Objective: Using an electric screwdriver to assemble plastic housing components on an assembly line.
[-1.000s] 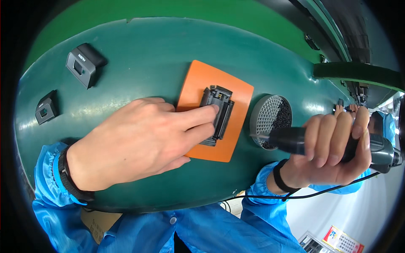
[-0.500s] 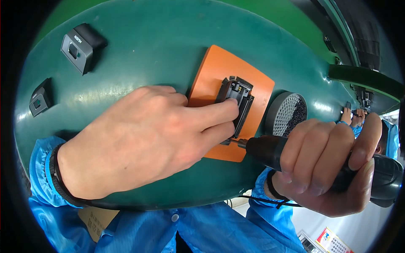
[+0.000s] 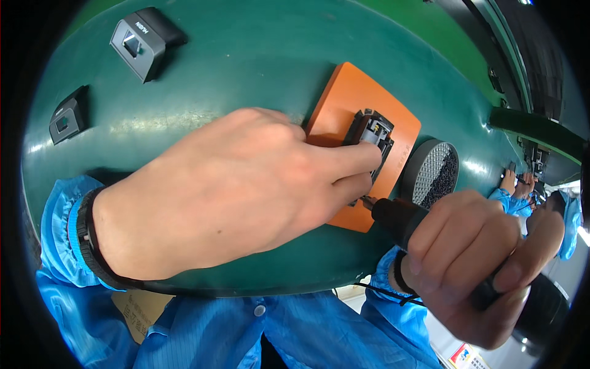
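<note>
My left hand point(image 3: 230, 187) lies across an orange block point(image 3: 344, 92) and grips a small black plastic housing point(image 3: 384, 128) on it, index and middle fingers pressed over the part. Grey and metallic pieces show inside the housing; its near end is partly covered by my fingers. In my right hand point(image 3: 470, 252) is a black electric screwdriver point(image 3: 396, 216), wrapped by the fingers and held nearly level. Its bit points left at the housing's near end, just beside my left fingertips. Whether the bit touches a screw cannot be made out.
Right of the block stands a round grey dish point(image 3: 410, 167) with many small dark screws point(image 3: 444, 175). Two dark grey casings with windows, a larger one point(image 3: 138, 46) and a smaller one point(image 3: 66, 121), are at the far left. Another person's hands point(image 3: 519, 184) work at the far right.
Block, housing, dish and both casings appear shifted in the picture, mostly rightward. The screwdriver's rear end has dropped lower, and my right hand has tilted with it. My left hand keeps its grip.
</note>
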`<state>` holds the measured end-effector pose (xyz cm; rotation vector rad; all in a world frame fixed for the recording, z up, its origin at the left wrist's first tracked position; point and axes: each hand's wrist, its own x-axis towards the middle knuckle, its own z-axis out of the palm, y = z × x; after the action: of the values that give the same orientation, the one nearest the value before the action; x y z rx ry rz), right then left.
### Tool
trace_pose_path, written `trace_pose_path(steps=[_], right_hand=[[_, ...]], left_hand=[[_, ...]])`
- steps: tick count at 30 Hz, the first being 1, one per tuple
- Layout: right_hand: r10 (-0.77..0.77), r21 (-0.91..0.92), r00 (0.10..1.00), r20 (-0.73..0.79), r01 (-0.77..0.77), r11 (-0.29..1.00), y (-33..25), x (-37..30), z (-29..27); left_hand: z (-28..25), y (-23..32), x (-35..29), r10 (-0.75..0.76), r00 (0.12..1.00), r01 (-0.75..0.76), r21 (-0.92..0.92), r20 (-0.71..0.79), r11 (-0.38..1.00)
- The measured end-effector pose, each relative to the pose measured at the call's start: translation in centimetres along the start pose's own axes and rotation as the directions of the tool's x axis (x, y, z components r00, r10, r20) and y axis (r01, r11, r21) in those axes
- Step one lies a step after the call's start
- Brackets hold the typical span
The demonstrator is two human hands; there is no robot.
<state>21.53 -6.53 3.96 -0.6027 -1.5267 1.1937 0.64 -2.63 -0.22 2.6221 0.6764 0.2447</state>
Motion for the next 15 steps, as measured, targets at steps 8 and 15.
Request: trace_pose_path(steps=[8, 15], right_hand=[[0.021, -0.063, 0.996, 0.088, -0.015, 0.998, 0.3, 0.0, -0.5], [-0.108, 0.141, 0.984, -0.140, 0.128, 0.982, 0.6, -0.2, -1.5]], left_hand=[[0.0, 0.0, 0.3, -0.028, 1.000, 0.028, -0.017, 0.005, 0.999], [-0.3, -0.1, 0.6, 0.054, 0.998, -0.054, 0.016, 0.016, 0.998]])
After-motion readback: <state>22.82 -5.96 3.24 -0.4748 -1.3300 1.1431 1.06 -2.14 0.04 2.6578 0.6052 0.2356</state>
